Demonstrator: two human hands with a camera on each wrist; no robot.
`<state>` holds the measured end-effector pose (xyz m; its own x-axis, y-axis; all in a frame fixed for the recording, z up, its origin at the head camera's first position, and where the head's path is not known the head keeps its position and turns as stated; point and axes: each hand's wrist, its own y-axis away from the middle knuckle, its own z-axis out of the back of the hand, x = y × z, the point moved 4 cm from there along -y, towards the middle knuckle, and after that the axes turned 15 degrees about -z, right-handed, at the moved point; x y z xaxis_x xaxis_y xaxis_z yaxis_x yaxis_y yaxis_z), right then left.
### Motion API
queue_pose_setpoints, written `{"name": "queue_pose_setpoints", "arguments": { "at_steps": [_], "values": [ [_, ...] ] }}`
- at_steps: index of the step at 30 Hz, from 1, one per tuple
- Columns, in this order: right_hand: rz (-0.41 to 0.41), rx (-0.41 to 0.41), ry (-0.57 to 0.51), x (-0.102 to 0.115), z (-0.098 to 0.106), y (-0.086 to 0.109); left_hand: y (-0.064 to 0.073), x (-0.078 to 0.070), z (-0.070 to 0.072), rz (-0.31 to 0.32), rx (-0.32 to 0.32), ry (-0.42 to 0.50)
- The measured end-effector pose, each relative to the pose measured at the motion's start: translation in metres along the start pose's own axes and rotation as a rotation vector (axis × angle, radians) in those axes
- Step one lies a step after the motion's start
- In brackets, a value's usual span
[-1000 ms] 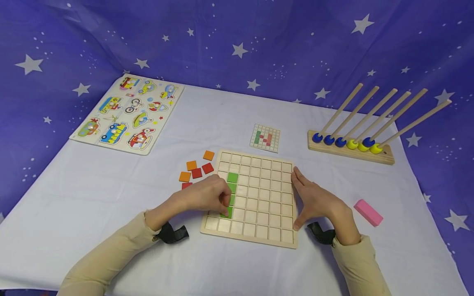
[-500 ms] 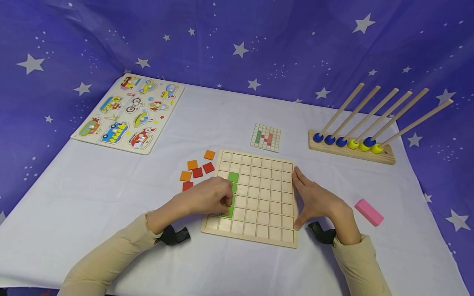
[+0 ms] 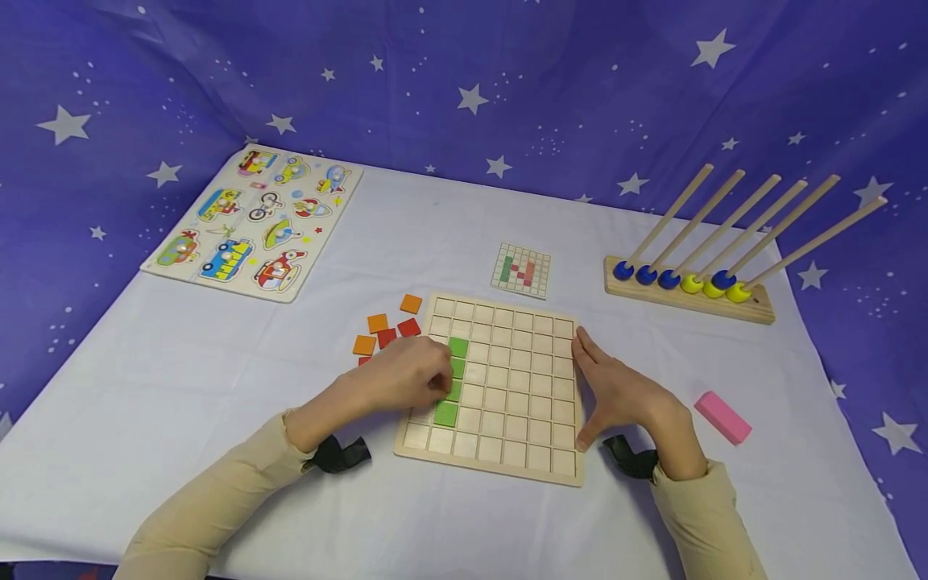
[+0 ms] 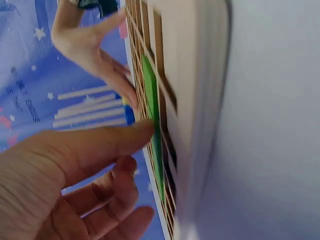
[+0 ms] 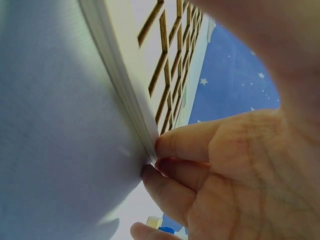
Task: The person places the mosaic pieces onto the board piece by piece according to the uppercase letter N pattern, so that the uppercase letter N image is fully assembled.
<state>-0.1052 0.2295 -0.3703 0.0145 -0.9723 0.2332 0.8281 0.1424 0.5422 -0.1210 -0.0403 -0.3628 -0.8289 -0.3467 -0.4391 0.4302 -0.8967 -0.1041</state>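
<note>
1. Mid-frame, four green tiles [image 3: 445, 414] line the left part of the wooden grid board [image 3: 515, 403].
2. The left hand [image 3: 408, 372] bends over them, thumb touching one; I cannot tell whether its grip is clamped.
3. Right of centre, the right hand [image 3: 625, 395] touches the board's edge, grip spread apart.
4. Orange tiles [image 3: 364, 345] lie left of centre.
</note>
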Motion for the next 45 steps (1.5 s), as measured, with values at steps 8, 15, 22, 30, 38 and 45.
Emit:
{"name": "queue_pose_setpoints", "arguments": {
  "at_steps": [8,15,22,30,38,45],
  "values": [
    [0.000,-0.001,0.008,0.000,-0.001,0.000,0.025,0.067,0.024,0.298,-0.141,0.042],
    [-0.001,0.000,0.008,0.000,0.000,0.000,0.055,0.109,0.041,0.434,-0.203,0.085],
    [-0.002,0.000,0.011,0.000,0.000,-0.001,0.070,0.118,0.052,0.490,-0.194,0.095],
    [-0.004,0.003,0.011,0.000,0.000,-0.001,0.062,0.111,0.049,0.456,-0.174,0.142],
    [-0.004,0.007,0.008,0.000,-0.001,-0.001,0.057,0.109,0.045,0.463,-0.174,0.072],
    [-0.005,0.003,0.015,0.001,0.000,0.000,0.053,0.102,0.042,0.361,-0.061,0.095]
  ]
}}
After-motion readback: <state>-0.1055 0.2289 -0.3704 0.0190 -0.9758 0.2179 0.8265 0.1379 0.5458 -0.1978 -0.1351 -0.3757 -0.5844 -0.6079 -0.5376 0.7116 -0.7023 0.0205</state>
